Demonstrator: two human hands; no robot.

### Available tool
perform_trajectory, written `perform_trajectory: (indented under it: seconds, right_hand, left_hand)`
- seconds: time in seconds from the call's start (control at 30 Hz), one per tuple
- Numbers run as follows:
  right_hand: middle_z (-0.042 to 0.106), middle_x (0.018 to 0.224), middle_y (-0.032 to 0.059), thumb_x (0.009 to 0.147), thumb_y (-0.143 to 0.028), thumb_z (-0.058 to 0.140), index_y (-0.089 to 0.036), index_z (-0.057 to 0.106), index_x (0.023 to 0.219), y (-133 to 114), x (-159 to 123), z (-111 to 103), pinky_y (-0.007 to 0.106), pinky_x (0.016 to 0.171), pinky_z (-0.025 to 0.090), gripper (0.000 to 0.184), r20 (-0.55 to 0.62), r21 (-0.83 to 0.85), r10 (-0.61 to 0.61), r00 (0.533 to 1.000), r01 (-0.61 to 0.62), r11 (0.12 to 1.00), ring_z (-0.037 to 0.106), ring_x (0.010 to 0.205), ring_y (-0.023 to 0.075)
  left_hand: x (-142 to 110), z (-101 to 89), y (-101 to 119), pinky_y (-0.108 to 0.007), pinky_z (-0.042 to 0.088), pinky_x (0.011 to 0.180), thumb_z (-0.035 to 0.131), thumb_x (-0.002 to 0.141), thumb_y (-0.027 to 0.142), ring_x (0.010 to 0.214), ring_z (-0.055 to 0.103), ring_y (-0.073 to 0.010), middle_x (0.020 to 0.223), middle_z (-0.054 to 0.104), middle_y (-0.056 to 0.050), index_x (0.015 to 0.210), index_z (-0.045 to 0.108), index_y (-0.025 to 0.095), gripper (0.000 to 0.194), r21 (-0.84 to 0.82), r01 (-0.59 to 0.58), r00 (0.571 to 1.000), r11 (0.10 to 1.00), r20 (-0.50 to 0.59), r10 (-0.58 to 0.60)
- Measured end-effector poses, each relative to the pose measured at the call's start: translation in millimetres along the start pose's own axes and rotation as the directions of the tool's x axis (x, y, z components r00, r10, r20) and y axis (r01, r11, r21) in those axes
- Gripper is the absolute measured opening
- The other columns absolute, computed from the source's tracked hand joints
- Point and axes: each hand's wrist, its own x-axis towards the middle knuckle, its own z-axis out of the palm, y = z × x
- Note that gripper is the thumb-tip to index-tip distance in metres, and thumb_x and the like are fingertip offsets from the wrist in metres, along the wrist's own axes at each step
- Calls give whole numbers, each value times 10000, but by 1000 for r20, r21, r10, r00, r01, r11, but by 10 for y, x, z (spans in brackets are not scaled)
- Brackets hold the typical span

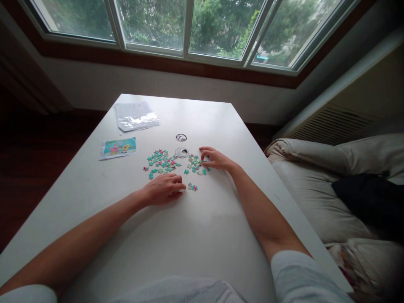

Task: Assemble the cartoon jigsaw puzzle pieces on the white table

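Observation:
My left hand rests on the white table, fingers loosely curled and a little apart, with nothing visible in them. Just right of its fingertips lies a small cluster of puzzle pieces, pink, teal and pale. My right hand reaches over the right-hand pile of jigsaw pieces. Its thumb and forefinger are apart, close to the pieces, and I see none held. A larger heap of teal and pink jigsaw pieces spreads beyond my left hand.
A cartoon picture sheet lies at the left, with clear plastic packaging behind it. Two round inserts, a nearer one and a farther one, sit mid-table. A padded sofa stands along the right side, below a window.

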Motion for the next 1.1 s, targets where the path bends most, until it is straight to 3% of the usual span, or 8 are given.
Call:
perform_trajectory:
  seconds: [0.17, 0.33, 0.43, 0.67, 0.8, 0.93, 1.0, 1.1]
  right_hand:
    - [542, 1453, 89, 784, -279, 724, -224, 703, 892, -2, 25, 58, 458, 1085, 451, 124, -27, -12, 18, 999, -18, 1000, 522, 1337, 276]
    - [563, 1445, 104, 778, -253, 726, -221, 693, 865, -23, 43, 115, 474, 1144, 393, 99, -94, -51, 15, 995, -20, 998, 524, 1345, 276]
    - [558, 1458, 101, 775, -253, 730, -225, 690, 869, -21, 56, 135, 470, 1151, 383, 107, -112, -48, 2, 994, -7, 999, 526, 1347, 271]
    - [582, 1419, 113, 794, -415, 742, -215, 670, 817, -12, 50, 114, 457, 1108, 417, 214, -84, 164, 41, 996, -27, 986, 527, 1337, 272]
    - [623, 1378, 97, 784, -521, 751, -215, 653, 798, -47, 13, 51, 448, 1135, 381, 322, -99, 341, 97, 990, -57, 938, 532, 1332, 268]
    - [669, 1296, 79, 775, -577, 736, -209, 620, 826, 0, 8, 60, 409, 1007, 481, 389, -258, 481, 223, 940, -76, 873, 618, 1160, 241]
    - [715, 1122, 63, 763, -596, 731, -214, 608, 832, 69, 34, 106, 359, 843, 533, 407, -335, 496, 311, 889, -114, 861, 652, 961, 209]
    - [674, 803, 7, 761, -571, 727, -225, 602, 826, 173, 90, 191, 310, 665, 503, 374, -424, 428, 376, 824, -183, 885, 592, 707, 165]
  left_hand:
    - [7, -8, 49, -356, 467, 860, 524, 976, 277, 997, 596, -220, 1137, 652, -73, 1203, 633, 258, 252, -21, -22, 999, 1000, -25, 21]
    - [16, -14, 94, -433, 410, 1092, 577, 966, 336, 1315, 487, -280, 1364, 612, -66, 1304, 591, 277, 343, -75, -98, 995, 992, -28, 96]
    - [18, 9, 98, -459, 368, 1161, 614, 950, 372, 1402, 425, -292, 1438, 576, -60, 1363, 561, 293, 424, -91, -122, 992, 988, -32, 119]
    - [5, 57, -3, -493, 372, 1172, 590, 968, 378, 1402, 433, -295, 1458, 564, -74, 1386, 544, 277, 432, -51, -55, 997, 997, -65, 52]
    - [-1, 73, -24, -504, 382, 1167, 591, 969, 393, 1417, 424, -303, 1477, 541, -97, 1394, 546, 274, 444, -31, -20, 995, 999, -96, 17]
    - [11, 64, 45, -516, 326, 1205, 596, 967, 423, 1452, 386, -306, 1525, 501, -92, 1471, 473, 288, 535, -40, -48, 996, 998, -79, 45]
    - [17, 53, 87, -520, 280, 1230, 591, 969, 445, 1482, 347, -307, 1546, 484, -74, 1508, 427, 301, 582, -52, -85, 996, 995, -45, 83]
    - [23, 48, 112, -528, 233, 1247, 578, 975, 452, 1503, 314, -313, 1555, 479, -51, 1510, 427, 300, 577, -65, -109, 994, 992, -4, 109]
